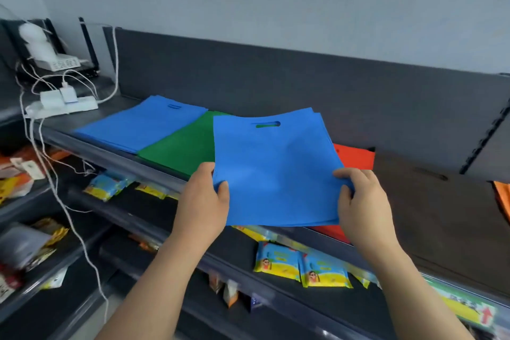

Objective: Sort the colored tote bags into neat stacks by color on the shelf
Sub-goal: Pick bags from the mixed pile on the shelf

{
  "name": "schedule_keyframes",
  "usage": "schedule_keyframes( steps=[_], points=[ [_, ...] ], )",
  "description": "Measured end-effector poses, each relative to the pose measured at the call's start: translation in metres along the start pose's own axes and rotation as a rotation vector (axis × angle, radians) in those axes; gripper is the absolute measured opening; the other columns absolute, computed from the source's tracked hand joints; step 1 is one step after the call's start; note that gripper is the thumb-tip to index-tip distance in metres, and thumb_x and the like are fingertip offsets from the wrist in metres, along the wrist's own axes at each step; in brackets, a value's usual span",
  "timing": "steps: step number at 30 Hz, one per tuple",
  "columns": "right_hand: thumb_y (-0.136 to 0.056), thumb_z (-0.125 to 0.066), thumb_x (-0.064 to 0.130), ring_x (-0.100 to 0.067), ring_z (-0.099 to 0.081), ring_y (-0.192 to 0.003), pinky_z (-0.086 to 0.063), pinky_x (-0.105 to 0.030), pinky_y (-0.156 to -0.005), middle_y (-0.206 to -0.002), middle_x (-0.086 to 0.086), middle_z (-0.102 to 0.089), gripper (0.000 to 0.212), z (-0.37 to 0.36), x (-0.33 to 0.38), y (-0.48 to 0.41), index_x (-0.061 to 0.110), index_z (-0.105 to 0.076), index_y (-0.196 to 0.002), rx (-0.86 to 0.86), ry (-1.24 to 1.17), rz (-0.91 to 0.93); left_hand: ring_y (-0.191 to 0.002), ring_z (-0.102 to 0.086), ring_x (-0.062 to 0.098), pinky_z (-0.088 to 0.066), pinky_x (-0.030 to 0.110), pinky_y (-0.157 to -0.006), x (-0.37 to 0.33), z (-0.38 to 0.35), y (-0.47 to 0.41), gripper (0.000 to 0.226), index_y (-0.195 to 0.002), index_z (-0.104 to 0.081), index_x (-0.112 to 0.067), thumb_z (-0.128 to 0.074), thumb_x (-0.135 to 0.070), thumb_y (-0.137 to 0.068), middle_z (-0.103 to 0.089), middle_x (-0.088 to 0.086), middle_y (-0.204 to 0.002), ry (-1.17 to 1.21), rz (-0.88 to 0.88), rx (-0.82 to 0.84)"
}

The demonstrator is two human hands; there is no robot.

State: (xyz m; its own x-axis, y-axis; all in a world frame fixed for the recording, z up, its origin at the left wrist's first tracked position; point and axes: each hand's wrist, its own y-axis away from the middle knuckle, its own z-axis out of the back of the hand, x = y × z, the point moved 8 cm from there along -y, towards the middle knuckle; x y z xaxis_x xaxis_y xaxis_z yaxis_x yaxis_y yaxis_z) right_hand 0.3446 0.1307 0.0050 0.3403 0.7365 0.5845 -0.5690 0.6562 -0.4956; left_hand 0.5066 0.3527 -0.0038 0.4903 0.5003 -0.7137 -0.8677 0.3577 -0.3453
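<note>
Held bundle: a thin bundle of blue tote bags (276,174) fills the centre of the frame. It is lifted above the front edge of the shelf, with its cut-out handle slot pointing toward the back panel. Green shows through the slot.
Left hand: the left hand (204,196), lower centre-left, grips the bundle's near left corner, with the thumb on top and the fingers curled under the edge.
Right hand: the right hand (361,201), lower centre-right, pinches the bundle's near right edge, with the thumb on top and the fingers tucked beneath.
Blue stack: a blue stack (143,124) lies flat on the shelf at centre-left, its slot toward the back panel and its right side against the green stack.
Green stack: the green stack (179,149) lies flat just right of the blue stack. Its right part is hidden behind the held bundle.
Red stack: a red stack (356,159) lies flat right of centre, mostly hidden by the bundle. One corner shows above the right hand and a strip shows below the bundle's lower edge.
Dark stack: a dark brown stack (430,201) lies flat at the right of the frame, just beside the red stack, with its slot visible.
Shelf: the dark top shelf (110,159) runs from the left of the frame to the lower right.
Back panel: the dark back panel (276,77) stands behind the stacks.
Power strip: a white power strip (63,105) sits in the upper left of the frame at the shelf's left end, and white cables (55,188) hang down from it.
Lower shelves: yellow-and-blue packets (303,268) lie at bottom centre.
</note>
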Motion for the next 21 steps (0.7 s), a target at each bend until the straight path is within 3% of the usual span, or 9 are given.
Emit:
schedule_keyframes(
  steps=[7,15,21],
  points=[
    [-0.09,-0.042,-0.001,-0.019,-0.055,-0.098,-0.04,-0.029,-0.076,-0.113,0.002,-0.054,0.034,-0.079,0.046,-0.051,0.015,-0.06,-0.115,0.053,-0.06,0.078,-0.091,-0.054,0.017,-0.041,0.032,-0.068,0.056,0.032,-0.067,0.02,-0.116,-0.049,-0.018,-0.048,-0.021,-0.096,-0.057,-0.003,-0.104,-0.052,0.055,-0.069],
    [-0.088,-0.047,0.0,-0.026,-0.056,-0.091,-0.042,-0.031,-0.074,-0.109,-0.001,-0.055,0.032,-0.164,0.092,-0.094,0.014,-0.06,-0.114,0.115,-0.054,0.136,-0.089,-0.052,0.015,-0.041,0.031,-0.071,0.123,0.051,-0.137,0.02,-0.116,-0.048,-0.017,-0.047,-0.021,-0.097,-0.058,-0.001,-0.104,-0.097,0.107,-0.111],
    [-0.09,-0.046,0.004,-0.022,-0.055,-0.088,-0.037,-0.028,-0.071,-0.112,0.002,-0.053,0.033,-0.217,0.126,-0.107,0.017,-0.057,-0.118,0.171,-0.008,0.104,-0.09,-0.053,0.016,-0.04,0.03,-0.07,0.174,0.068,-0.185,0.026,-0.122,-0.048,-0.017,-0.048,-0.022,-0.096,-0.059,-0.002,-0.107,-0.131,0.098,-0.095]
  ],
)
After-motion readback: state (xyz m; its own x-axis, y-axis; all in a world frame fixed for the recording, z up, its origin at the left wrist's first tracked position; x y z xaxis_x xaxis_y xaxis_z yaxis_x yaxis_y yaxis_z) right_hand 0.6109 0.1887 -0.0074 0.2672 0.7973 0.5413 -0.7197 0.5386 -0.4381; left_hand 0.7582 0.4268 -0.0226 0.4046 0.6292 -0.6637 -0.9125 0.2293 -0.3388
